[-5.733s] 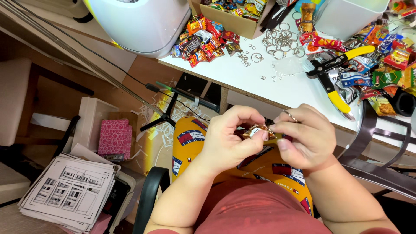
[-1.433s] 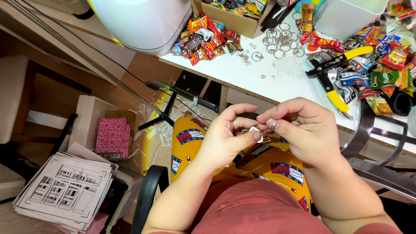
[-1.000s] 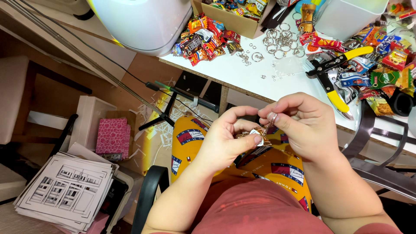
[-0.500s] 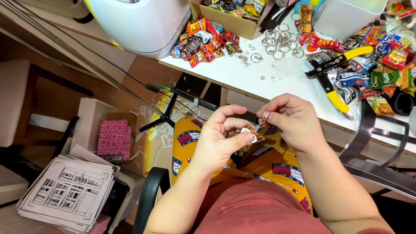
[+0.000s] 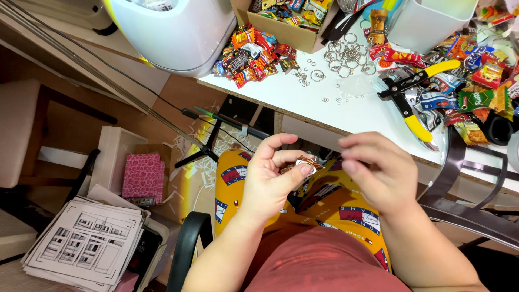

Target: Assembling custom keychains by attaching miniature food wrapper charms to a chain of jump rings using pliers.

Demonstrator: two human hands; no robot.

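The left hand (image 5: 270, 181) pinches a small brown wrapped candy (image 5: 301, 163) between thumb and fingers above the lap, its long axis pointing right toward the right hand (image 5: 378, 173), which has let go, fingers loosely curled.

right hand (image 5: 381, 176) let go and drawn aside, small wrapped piece (image 5: 304, 164) now pinched by left hand (image 5: 273, 181) alone

Wrapper (image 5: 301, 164) in left hand (image 5: 270, 181): brown-gold, shiny. Tabletop (image 5: 324, 103) white. Pliers (image 5: 413, 92): yellow grips, black jaws. Rings (image 5: 346, 57) silver. Candy pile (image 5: 254, 51): red, orange, brown mix. Trousers (image 5: 330, 203) yellow with red-white-blue patches. Shirt (image 5: 324, 265) dull red. Box (image 5: 143, 176) pink, patterned.
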